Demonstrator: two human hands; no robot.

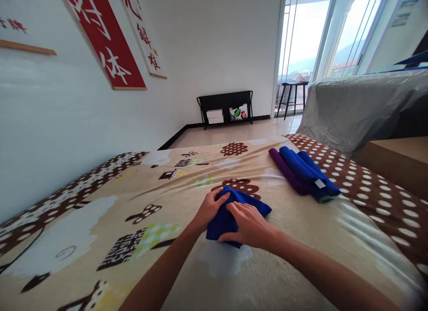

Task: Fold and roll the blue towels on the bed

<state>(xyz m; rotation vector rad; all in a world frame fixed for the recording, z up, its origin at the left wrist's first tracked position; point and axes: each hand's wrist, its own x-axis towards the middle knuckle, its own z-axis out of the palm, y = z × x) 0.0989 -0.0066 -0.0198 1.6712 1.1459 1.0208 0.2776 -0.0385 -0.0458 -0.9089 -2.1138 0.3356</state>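
A blue cloth (pixel 227 224), folded small with pointed corners, lies on the patterned blanket (pixel 160 275) in front of me. My left hand (pixel 210 208) grips its upper left edge, the thumb on top and the fingers partly hidden behind it. My right hand (pixel 249 224) rests on the cloth from the right, fingers bent over its top and the thumb along its lower edge; whether it pinches any fabric I cannot tell. To the right lie several rolled cloths side by side: a purple roll (pixel 289 172) and blue rolls (pixel 297 165), with a white tag on one.
The blanket has a brown polka-dot border (pixel 384 204). Beyond it stand a low black rack (pixel 225 99) with a white box, and a black stool (pixel 296 88) by the glass doors. Plastic sheeting (pixel 347 106) drapes a large item at right. Scrolls with red (pixel 107 39) lettering panels hang left.
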